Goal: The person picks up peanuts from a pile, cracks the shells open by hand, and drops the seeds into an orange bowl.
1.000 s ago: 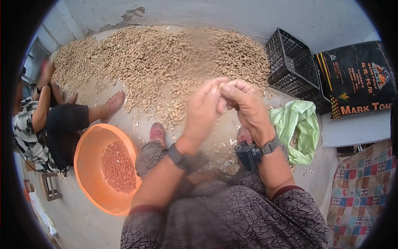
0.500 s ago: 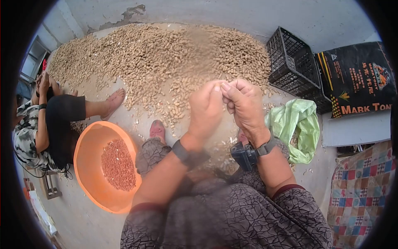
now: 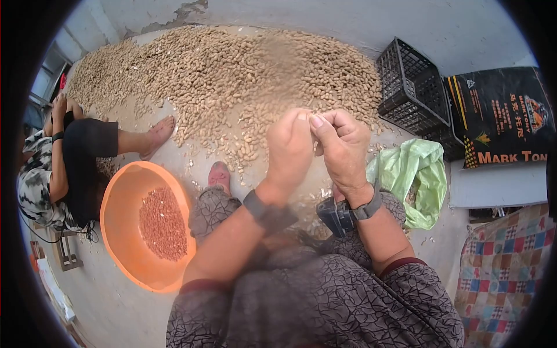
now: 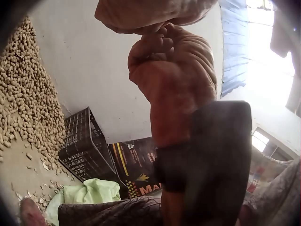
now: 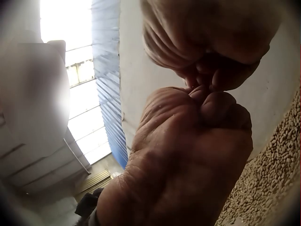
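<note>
1. Peanuts in shell (image 3: 220, 75) are heaped on the floor (image 3: 101, 278) beyond the orange basin (image 3: 123, 232); reddish kernels (image 3: 163, 226) are held inside it.
2. Right of the basin, the left hand (image 3: 290, 152) and right hand (image 3: 345, 149) are kept together at the fingertips, fingers curled, as a second ago; whether a peanut is pinched cannot be told.
3. Left of the basin, a seated person's hand (image 3: 60, 107), blurred a second ago, is now seen more sharply.

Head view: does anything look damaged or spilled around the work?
Two things: the wall has a flaked, darker patch above the peanut pile, unlike its smoother surface nearby; and pale fragments, apparently shell, lie scattered on the floor near the feet.
</note>
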Available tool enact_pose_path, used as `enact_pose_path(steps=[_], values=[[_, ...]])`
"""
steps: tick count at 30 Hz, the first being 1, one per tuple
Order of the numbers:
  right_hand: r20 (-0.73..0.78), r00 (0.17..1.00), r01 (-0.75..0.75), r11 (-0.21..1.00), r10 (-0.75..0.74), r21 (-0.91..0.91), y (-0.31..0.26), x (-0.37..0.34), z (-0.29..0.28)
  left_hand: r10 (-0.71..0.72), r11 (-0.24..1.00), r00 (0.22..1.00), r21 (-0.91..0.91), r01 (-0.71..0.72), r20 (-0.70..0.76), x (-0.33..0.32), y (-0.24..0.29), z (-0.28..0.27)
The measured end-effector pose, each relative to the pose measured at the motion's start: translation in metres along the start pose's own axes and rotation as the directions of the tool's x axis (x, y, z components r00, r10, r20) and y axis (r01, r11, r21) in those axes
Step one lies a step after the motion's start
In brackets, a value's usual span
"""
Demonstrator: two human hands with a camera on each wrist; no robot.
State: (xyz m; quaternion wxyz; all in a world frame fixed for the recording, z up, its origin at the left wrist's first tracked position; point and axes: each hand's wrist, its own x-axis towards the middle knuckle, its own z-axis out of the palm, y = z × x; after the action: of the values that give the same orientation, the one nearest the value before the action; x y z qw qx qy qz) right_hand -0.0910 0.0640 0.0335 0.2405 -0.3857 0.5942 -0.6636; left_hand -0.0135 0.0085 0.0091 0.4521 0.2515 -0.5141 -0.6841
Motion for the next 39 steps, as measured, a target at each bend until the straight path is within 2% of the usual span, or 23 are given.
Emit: enact_pose_path(steps=[3, 5, 7, 9, 11, 12, 14, 15, 17, 18, 19, 20, 21, 22, 23, 26, 28, 32, 34, 35, 37, 38, 39], values=[[-0.001, 1.000, -0.006, 1.000, 0.006, 0.019, -0.004, -0.002, 0.003, -0.006, 1.000, 1.000, -0.011, 0.006, -0.005, 0.000, 0.000, 0.000], [-0.001, 1.000, -0.003, 1.000, 0.003, 0.029, -0.001, -0.003, 0.004, -0.068, 0.992, 0.998, -0.104, 0.066, -0.014, 0.000, -0.001, -0.001], [0.013, 0.980, 0.197, 0.970, -0.197, -0.142, 0.009, -0.003, 0.004, -0.091, 0.987, 0.995, -0.132, 0.087, -0.027, 0.000, 0.005, 0.002], [0.006, 0.973, 0.230, 0.964, -0.231, -0.136, 0.014, -0.002, 0.005, -0.115, 0.981, 0.993, -0.161, 0.108, -0.040, 0.001, 0.010, 0.003], [-0.001, 0.964, 0.263, 0.956, -0.266, -0.131, 0.012, -0.003, 0.006, -0.267, 0.907, 0.963, -0.329, 0.262, 0.033, 0.003, 0.012, -0.002], [0.019, 0.971, 0.241, 0.968, -0.240, -0.073, 0.006, -0.005, 0.006, -0.267, 0.907, 0.963, -0.330, 0.262, 0.032, 0.005, 0.009, -0.006], [0.043, 0.976, 0.216, 0.976, -0.215, -0.016, 0.006, -0.005, 0.006, -0.037, 0.998, 0.985, 0.051, 0.028, 0.171, 0.009, -0.002, -0.017], [0.046, 0.958, 0.286, 0.956, -0.283, -0.071, 0.011, -0.004, 0.005, -0.037, 0.998, 0.985, 0.050, 0.029, 0.170, 0.012, -0.006, -0.021], [0.057, 0.936, 0.352, 0.927, -0.348, -0.127, 0.013, -0.001, 0.001, 0.103, 0.936, 0.955, 0.297, -0.187, 0.277, 0.018, -0.012, -0.028], [0.141, 0.856, 0.517, 0.807, -0.498, -0.285, 0.008, 0.002, -0.003, 0.102, 0.937, 0.956, 0.297, -0.185, 0.274, 0.017, -0.008, -0.027], [0.250, 0.750, 0.655, 0.633, -0.613, -0.413, 0.005, 0.004, -0.005, -0.036, 0.983, 0.971, 0.186, -0.009, 0.236, 0.016, -0.003, -0.025], [0.252, 0.750, 0.655, 0.633, -0.612, -0.412, 0.004, 0.005, -0.006, -0.178, 0.984, 0.960, 0.065, 0.168, 0.216, 0.015, 0.002, -0.024], [0.266, 0.718, 0.685, 0.583, -0.643, -0.437, 0.004, 0.006, -0.007, -0.179, 0.984, 0.960, 0.063, 0.169, 0.214, 0.015, 0.004, -0.023], [0.282, 0.685, 0.711, 0.531, -0.672, -0.461, 0.004, 0.006, -0.007, -0.313, 0.927, 0.924, -0.140, 0.348, 0.221, 0.016, 0.006, -0.023], [0.284, 0.686, 0.711, 0.532, -0.670, -0.461, 0.004, 0.006, -0.008, -0.433, 0.800, 0.864, -0.332, 0.500, 0.257, 0.016, 0.007, -0.022], [0.304, 0.683, 0.710, 0.506, -0.664, -0.490, 0.003, 0.006, -0.009, -0.468, 0.771, 0.839, -0.337, 0.541, 0.276, 0.014, 0.016, -0.020], [0.327, 0.638, 0.744, 0.449, -0.697, -0.494, 0.002, 0.007, -0.009, -0.446, 0.783, 0.844, -0.326, 0.529, 0.298, 0.013, 0.022, -0.021], [0.321, 0.651, 0.736, 0.470, -0.688, -0.487, -0.002, 0.007, -0.010, -0.321, 0.869, 0.855, -0.233, 0.437, 0.408, 0.015, 0.018, -0.028], [0.298, 0.733, 0.672, 0.583, -0.612, -0.457, -0.004, 0.004, -0.011, -0.294, 0.880, 0.858, -0.231, 0.415, 0.422, 0.017, 0.015, -0.031], [0.298, 0.733, 0.672, 0.583, -0.612, -0.457, -0.004, 0.003, -0.010, -0.267, 0.890, 0.859, -0.230, 0.393, 0.437, 0.017, 0.015, -0.031], [0.151, 0.872, 0.490, 0.833, -0.467, -0.257, -0.003, 0.001, -0.006, -0.259, 0.908, 0.862, -0.194, 0.371, 0.435, 0.018, 0.016, -0.031], [0.151, 0.873, 0.488, 0.834, -0.464, -0.258, -0.005, 0.001, -0.006, -0.252, 0.924, 0.865, -0.158, 0.349, 0.434, 0.018, 0.017, -0.031], [0.115, 0.918, 0.397, 0.896, -0.380, -0.202, -0.009, 0.002, -0.006, -0.255, 0.923, 0.864, -0.158, 0.351, 0.433, 0.018, 0.017, -0.031]])
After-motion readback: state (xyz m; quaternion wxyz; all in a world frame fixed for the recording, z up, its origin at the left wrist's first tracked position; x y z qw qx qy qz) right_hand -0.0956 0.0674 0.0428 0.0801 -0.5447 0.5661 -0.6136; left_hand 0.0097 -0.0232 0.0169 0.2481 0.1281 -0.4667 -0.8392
